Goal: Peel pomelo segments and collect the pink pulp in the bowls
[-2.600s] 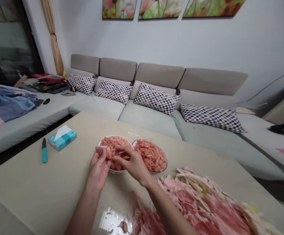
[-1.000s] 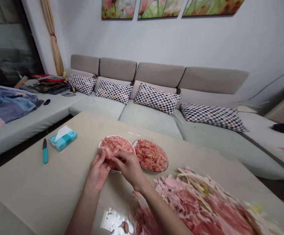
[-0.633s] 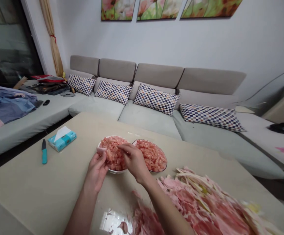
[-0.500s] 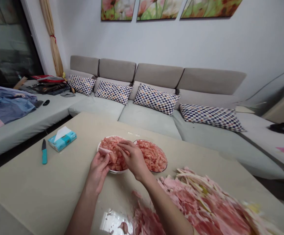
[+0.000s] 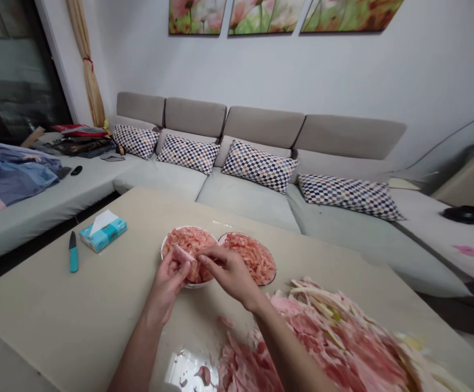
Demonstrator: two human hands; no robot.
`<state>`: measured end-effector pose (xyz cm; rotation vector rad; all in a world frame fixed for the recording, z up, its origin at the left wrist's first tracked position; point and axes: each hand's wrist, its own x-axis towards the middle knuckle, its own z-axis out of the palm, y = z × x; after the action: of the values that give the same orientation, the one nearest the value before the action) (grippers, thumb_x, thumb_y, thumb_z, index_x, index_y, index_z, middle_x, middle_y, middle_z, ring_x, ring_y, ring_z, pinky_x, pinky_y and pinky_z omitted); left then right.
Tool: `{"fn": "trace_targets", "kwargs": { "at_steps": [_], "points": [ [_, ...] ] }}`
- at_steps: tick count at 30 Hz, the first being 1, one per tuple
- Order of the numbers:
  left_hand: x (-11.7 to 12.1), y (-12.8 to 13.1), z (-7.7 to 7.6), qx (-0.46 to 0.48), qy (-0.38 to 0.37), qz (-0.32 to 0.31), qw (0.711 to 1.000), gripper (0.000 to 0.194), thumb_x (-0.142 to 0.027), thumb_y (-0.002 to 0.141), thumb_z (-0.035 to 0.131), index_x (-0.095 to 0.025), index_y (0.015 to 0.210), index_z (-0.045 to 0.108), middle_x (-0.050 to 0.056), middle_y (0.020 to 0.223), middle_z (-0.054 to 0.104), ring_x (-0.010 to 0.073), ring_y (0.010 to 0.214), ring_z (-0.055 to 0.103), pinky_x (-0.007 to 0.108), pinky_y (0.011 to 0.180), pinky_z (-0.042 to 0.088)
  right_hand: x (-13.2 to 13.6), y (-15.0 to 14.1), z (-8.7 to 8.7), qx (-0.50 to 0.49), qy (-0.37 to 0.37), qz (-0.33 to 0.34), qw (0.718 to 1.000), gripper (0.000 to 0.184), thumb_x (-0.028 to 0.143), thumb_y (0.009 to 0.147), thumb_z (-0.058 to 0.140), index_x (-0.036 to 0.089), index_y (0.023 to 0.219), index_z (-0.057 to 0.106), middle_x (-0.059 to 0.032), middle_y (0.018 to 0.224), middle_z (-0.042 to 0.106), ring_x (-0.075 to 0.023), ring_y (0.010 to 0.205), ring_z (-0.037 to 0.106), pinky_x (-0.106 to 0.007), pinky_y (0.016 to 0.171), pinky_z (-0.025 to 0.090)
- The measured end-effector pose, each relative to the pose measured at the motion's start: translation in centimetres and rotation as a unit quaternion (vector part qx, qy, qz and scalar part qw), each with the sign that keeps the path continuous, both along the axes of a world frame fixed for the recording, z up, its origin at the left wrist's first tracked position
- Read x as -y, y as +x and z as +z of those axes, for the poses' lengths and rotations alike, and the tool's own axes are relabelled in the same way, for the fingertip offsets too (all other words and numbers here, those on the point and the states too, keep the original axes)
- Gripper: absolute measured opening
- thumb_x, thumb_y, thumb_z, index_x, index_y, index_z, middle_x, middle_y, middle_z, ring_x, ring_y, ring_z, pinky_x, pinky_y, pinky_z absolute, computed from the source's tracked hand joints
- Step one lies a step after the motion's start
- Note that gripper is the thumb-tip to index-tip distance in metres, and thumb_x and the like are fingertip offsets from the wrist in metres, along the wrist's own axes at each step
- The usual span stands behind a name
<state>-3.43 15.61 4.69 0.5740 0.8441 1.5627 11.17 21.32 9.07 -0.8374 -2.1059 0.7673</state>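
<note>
My left hand (image 5: 170,282) is closed around a pink pomelo segment (image 5: 183,255), its pale membrane folded back. From the other side, the thumb and fingers of my right hand (image 5: 226,269) pinch at the flesh of that segment; the exact contact is partly hidden. Both hands are over the near side of a white bowl (image 5: 164,244) heaped with pink pomelo flesh (image 5: 190,237). Just right of it, a dark-rimmed plate (image 5: 275,268) holds more loose flesh (image 5: 253,256), partly behind my right hand.
A pile of pink membranes and peel (image 5: 330,337) spreads over the right front of the table (image 5: 98,305), beneath my right forearm. At the left lie a teal-handled knife (image 5: 73,256) and a tissue pack (image 5: 105,231). Behind the table runs a sofa (image 5: 245,198) with checked cushions (image 5: 257,166).
The segment in my left hand has turned, its membrane side now tilted upward. My right fingers have come down a little and closed into a tighter pinch beside it.
</note>
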Motion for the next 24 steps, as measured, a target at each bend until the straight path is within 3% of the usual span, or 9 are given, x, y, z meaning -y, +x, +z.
{"fn": "trace_targets", "kwargs": {
  "at_steps": [7, 11, 15, 20, 24],
  "points": [
    [2.0, 1.4, -0.4, -0.050, 0.010, -0.040, 0.998, 0.052, -0.033, 0.069, 0.079, -0.018, 0.116, 0.062, 0.008, 0.101, 0.069, 0.0190, 0.095, 0.062, 0.024, 0.079, 0.047, 3.2, 2.3, 0.3, 0.118, 0.041, -0.015, 0.992, 0.017, 0.012, 0.085, 0.058, 0.019, 0.083, 0.073, -0.0037, 0.077, 0.072, -0.0158, 0.070, 0.063, -0.025, 0.065, 0.046],
    [3.6, 2.2, -0.9, -0.080, 0.002, -0.078, 0.994, 0.045, -0.034, 0.075, 0.074, -0.018, 0.115, 0.062, 0.007, 0.098, 0.067, 0.0183, 0.091, 0.061, 0.025, 0.079, 0.046, 5.2, 3.7, -0.1, 0.157, 0.045, -0.010, 0.987, 0.019, 0.012, 0.085, 0.056, 0.020, 0.085, 0.073, -0.0042, 0.080, 0.071, -0.0159, 0.071, 0.063, -0.024, 0.064, 0.045],
    [4.2, 2.9, -1.1, -0.126, 0.019, -0.089, 0.988, 0.028, -0.035, 0.077, 0.072, -0.017, 0.098, 0.066, 0.002, 0.082, 0.062, 0.0143, 0.077, 0.056, 0.023, 0.071, 0.043, 6.5, 4.3, -1.0, 0.164, 0.038, -0.034, 0.985, 0.019, 0.010, 0.082, 0.055, 0.018, 0.078, 0.071, -0.0037, 0.073, 0.069, -0.0150, 0.066, 0.061, -0.023, 0.061, 0.042],
    [4.2, 2.9, -1.3, -0.137, 0.012, -0.115, 0.984, 0.027, -0.035, 0.077, 0.072, -0.017, 0.095, 0.065, 0.002, 0.079, 0.060, 0.0139, 0.073, 0.054, 0.022, 0.066, 0.041, 6.9, 4.0, -2.0, 0.117, -0.009, -0.083, 0.990, 0.014, 0.011, 0.076, 0.057, 0.017, 0.066, 0.064, -0.0007, 0.064, 0.063, -0.0125, 0.058, 0.055, -0.021, 0.055, 0.038],
    [4.4, 2.6, -1.5, -0.072, -0.002, -0.145, 0.987, 0.030, -0.033, 0.077, 0.073, -0.017, 0.101, 0.065, 0.002, 0.078, 0.057, 0.0114, 0.068, 0.051, 0.023, 0.065, 0.042, 6.7, 4.1, -2.0, 0.034, -0.104, -0.074, 0.991, 0.013, 0.010, 0.071, 0.055, 0.016, 0.065, 0.065, -0.0001, 0.063, 0.063, -0.0124, 0.059, 0.055, -0.021, 0.056, 0.040]
  ]
}}
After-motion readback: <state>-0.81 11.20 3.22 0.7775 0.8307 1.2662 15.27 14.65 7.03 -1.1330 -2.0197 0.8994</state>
